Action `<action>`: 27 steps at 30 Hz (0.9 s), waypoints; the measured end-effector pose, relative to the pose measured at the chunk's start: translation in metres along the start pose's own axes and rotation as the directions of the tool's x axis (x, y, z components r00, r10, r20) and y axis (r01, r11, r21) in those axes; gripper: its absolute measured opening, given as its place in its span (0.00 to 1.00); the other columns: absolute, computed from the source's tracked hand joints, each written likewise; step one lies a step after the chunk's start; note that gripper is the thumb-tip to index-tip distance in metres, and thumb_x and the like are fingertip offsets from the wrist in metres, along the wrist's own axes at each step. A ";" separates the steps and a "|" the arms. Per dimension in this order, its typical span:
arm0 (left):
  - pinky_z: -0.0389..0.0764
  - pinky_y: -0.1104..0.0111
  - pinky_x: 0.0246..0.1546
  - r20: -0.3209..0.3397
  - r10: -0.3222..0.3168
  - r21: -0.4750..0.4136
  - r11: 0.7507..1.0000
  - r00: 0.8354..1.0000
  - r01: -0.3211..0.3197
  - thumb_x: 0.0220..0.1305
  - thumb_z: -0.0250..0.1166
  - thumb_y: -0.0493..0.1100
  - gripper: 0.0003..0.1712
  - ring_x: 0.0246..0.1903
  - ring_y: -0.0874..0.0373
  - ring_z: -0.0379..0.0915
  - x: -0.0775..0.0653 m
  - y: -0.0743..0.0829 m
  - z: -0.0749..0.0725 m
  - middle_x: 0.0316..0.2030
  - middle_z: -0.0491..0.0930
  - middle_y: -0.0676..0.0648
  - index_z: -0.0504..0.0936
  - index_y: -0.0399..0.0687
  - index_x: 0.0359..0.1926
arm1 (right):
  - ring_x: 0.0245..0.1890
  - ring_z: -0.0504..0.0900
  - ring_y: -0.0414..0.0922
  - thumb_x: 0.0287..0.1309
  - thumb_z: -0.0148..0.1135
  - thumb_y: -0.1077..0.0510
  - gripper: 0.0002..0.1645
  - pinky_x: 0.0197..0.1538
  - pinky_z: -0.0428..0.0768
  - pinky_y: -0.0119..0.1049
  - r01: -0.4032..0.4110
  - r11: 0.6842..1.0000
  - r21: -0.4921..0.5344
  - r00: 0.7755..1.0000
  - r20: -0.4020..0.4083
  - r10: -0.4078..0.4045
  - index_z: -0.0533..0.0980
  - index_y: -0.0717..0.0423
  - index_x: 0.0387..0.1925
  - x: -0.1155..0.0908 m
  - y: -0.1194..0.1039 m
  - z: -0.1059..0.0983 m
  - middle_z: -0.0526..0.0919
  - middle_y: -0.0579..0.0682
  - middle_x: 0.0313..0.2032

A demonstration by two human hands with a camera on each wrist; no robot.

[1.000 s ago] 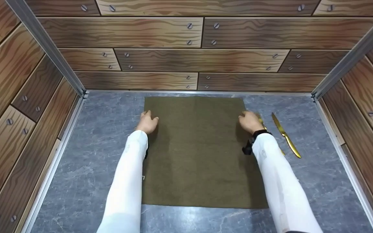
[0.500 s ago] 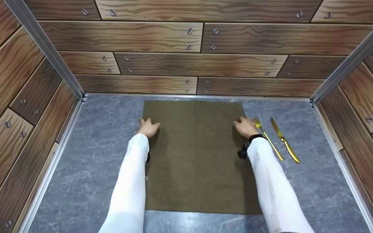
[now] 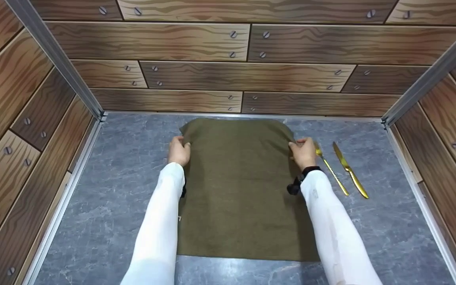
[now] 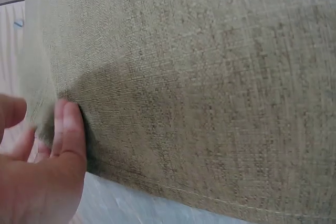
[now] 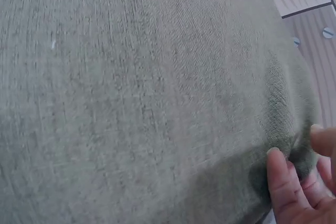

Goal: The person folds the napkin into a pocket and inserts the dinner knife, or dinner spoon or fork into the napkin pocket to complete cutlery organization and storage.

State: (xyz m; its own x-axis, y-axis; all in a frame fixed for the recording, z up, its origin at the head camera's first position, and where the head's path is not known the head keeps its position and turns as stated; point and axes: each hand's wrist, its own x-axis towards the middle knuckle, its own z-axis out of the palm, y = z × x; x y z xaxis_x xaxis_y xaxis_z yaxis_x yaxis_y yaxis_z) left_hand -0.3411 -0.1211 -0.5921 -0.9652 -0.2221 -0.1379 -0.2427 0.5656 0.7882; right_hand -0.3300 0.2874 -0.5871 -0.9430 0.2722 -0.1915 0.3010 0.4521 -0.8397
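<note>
Olive cloth (image 3: 238, 190) | head only: gold fork (image 3: 333, 172), knife (image 3: 348, 169) | wrist views: coarse weave (image 4: 210, 77)

"Can you read any text, number or sign?"
"None, in the head view or either wrist view."
"What about that small white tab (image 3: 179, 218) at the left edge of the cloth (image 3: 236, 190)?"
"It's too small to tell whether anything is printed on it."
</note>
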 end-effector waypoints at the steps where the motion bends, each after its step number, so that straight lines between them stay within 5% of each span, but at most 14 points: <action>1: 0.67 0.53 0.68 -0.017 -0.004 -0.007 1.000 1.000 0.004 0.75 0.57 0.40 0.28 0.65 0.37 0.68 0.001 0.000 -0.001 0.61 0.73 0.28 0.67 0.28 0.68 | 0.37 0.84 0.53 0.73 0.58 0.53 0.28 0.36 0.85 0.36 -0.011 0.999 0.033 1.000 -0.013 0.012 0.65 0.68 0.63 -0.001 -0.001 0.000 0.77 0.66 0.55; 6: 0.75 0.54 0.61 -0.020 -0.005 -0.031 1.000 1.000 0.005 0.77 0.57 0.41 0.24 0.57 0.39 0.77 0.002 0.002 -0.004 0.56 0.79 0.29 0.73 0.28 0.65 | 0.46 0.83 0.56 0.72 0.60 0.52 0.30 0.46 0.84 0.41 -0.038 0.999 0.019 0.999 -0.011 0.038 0.70 0.70 0.64 -0.003 -0.011 -0.003 0.79 0.67 0.57; 10: 0.85 0.59 0.42 0.021 -0.049 -0.168 0.985 0.999 0.052 0.79 0.53 0.38 0.19 0.36 0.49 0.85 0.000 0.006 -0.006 0.51 0.81 0.33 0.76 0.34 0.63 | 0.54 0.80 0.59 0.71 0.61 0.55 0.23 0.56 0.78 0.49 0.004 0.994 -0.105 1.000 -0.020 -0.006 0.77 0.69 0.58 -0.005 -0.019 -0.004 0.81 0.66 0.54; 13: 0.86 0.63 0.30 0.041 -0.074 -0.308 0.948 0.996 0.083 0.79 0.49 0.33 0.17 0.22 0.58 0.82 -0.001 0.010 -0.007 0.56 0.78 0.33 0.70 0.34 0.63 | 0.50 0.80 0.58 0.68 0.62 0.60 0.17 0.54 0.78 0.49 0.045 0.986 -0.159 0.999 -0.015 -0.048 0.78 0.67 0.53 -0.006 -0.023 -0.004 0.82 0.64 0.50; 15: 0.86 0.67 0.26 0.046 -0.068 -0.427 0.900 0.997 0.081 0.77 0.47 0.29 0.17 0.17 0.61 0.80 -0.001 0.013 -0.007 0.60 0.74 0.31 0.66 0.33 0.63 | 0.46 0.79 0.55 0.64 0.63 0.64 0.14 0.49 0.78 0.44 0.067 0.986 -0.152 0.998 -0.006 -0.069 0.77 0.67 0.49 -0.005 -0.025 -0.004 0.82 0.62 0.46; 18: 0.84 0.72 0.22 0.060 -0.053 -0.611 0.787 0.997 0.079 0.74 0.47 0.25 0.17 0.16 0.62 0.79 -0.003 0.019 -0.008 0.60 0.68 0.29 0.61 0.32 0.61 | 0.40 0.77 0.51 0.60 0.63 0.69 0.09 0.40 0.76 0.38 0.076 0.993 -0.092 0.997 0.020 -0.074 0.75 0.65 0.43 -0.005 -0.026 -0.002 0.80 0.58 0.40; 22: 0.82 0.75 0.22 0.091 -0.061 -0.738 0.666 0.994 0.109 0.74 0.56 0.30 0.21 0.19 0.61 0.79 -0.004 0.027 -0.010 0.54 0.69 0.30 0.61 0.29 0.62 | 0.37 0.74 0.47 0.58 0.62 0.75 0.10 0.34 0.75 0.31 0.053 0.998 0.046 0.997 0.057 -0.055 0.74 0.67 0.41 -0.005 -0.026 -0.001 0.76 0.54 0.38; 24: 0.82 0.75 0.22 0.120 -0.084 -0.738 0.659 0.989 0.146 0.74 0.60 0.34 0.26 0.19 0.62 0.78 -0.004 0.028 -0.012 0.53 0.71 0.32 0.62 0.29 0.66 | 0.37 0.73 0.44 0.58 0.60 0.76 0.14 0.32 0.75 0.28 0.034 0.995 0.090 0.996 0.083 -0.042 0.74 0.69 0.46 -0.006 -0.026 -0.002 0.75 0.54 0.40; 27: 0.81 0.76 0.23 0.164 -0.116 -0.676 0.710 0.980 0.197 0.74 0.62 0.38 0.31 0.20 0.64 0.76 -0.004 0.028 -0.014 0.54 0.74 0.35 0.64 0.30 0.71 | 0.27 0.71 0.40 0.58 0.55 0.75 0.28 0.26 0.72 0.28 -0.024 0.990 0.137 0.988 0.154 0.003 0.69 0.69 0.62 -0.008 -0.027 -0.004 0.74 0.60 0.49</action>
State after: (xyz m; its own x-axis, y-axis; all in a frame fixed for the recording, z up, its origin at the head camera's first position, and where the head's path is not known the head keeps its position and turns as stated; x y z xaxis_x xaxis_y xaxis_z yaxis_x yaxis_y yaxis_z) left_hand -0.3423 -0.1157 -0.5609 -0.9334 -0.1524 -0.3248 -0.2972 -0.1787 0.9379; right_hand -0.3304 0.2768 -0.5608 -0.9527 0.1395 -0.2700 0.3016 0.3247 -0.8964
